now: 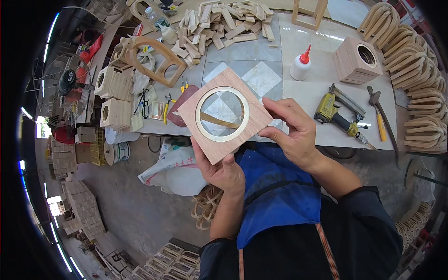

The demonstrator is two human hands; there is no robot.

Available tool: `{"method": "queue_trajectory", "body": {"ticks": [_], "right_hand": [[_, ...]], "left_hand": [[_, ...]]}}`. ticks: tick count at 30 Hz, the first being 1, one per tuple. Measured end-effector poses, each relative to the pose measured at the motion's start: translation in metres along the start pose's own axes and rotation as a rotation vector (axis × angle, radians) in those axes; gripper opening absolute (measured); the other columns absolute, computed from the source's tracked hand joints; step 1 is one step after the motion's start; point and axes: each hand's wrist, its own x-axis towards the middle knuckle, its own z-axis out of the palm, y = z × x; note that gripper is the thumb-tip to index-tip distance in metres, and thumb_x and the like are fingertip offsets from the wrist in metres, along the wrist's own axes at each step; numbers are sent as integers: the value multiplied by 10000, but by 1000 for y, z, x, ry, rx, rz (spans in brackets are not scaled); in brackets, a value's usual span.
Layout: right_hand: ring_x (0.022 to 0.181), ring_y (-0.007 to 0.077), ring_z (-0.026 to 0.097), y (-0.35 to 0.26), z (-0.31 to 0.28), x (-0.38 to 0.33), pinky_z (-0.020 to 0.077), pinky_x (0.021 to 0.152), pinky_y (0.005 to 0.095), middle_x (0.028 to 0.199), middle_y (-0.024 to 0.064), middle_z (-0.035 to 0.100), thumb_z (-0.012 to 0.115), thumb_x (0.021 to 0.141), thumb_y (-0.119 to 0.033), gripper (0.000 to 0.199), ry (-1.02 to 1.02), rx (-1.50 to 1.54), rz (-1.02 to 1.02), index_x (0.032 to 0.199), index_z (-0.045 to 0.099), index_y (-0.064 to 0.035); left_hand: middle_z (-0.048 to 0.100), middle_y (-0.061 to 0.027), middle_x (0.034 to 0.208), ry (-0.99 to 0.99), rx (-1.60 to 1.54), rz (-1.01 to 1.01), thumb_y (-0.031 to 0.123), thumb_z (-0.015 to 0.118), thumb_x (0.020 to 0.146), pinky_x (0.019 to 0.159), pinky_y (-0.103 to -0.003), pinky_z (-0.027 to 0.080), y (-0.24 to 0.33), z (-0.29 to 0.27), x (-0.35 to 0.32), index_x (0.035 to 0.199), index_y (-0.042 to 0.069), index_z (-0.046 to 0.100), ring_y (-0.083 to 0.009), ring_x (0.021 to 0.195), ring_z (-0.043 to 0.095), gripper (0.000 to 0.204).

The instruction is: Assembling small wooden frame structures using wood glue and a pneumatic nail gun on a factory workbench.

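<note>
tiled workbench (247, 51) beyond; left hand (221, 179), half-curled, holds the square wooden piece (212, 149) at its near corner, right hand (296, 133) pinches the right corner; slack grip might drop it.

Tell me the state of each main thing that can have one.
Square piece: held in both hands
Left hand: gripping lower corner
Right hand: gripping right corner
Red-capped bottle: upright
Nail gun: lying
Hammer: lying
Offcuts: heaped
Lights: lit
Fan: running or not, unclear
</note>
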Motion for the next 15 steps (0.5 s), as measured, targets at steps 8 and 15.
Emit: {"method": "queue_trajectory", "body": {"ticks": [8,15], "right_hand": [[939,167,600,3,-4,-1,490,851,251,1100,94,643,853,817,-79,483,-46,-103,-68,1277,726,-6],[936,162,593,4,-1,-6,485,848,247,1104,95,637,847,826,-72,477,-16,-88,-63,1282,725,-6]], "left_hand": [[387,-190,1628,-36,-25,40,242,810,919,1173,-398,424,-7,-7,-1,1611,2,289,-277,1415,496,899],[390,-191,1629,-38,-33,20,243,817,913,1172,-392,423,-5,-6,-2,1615,6,288,-268,1415,496,910]]}}
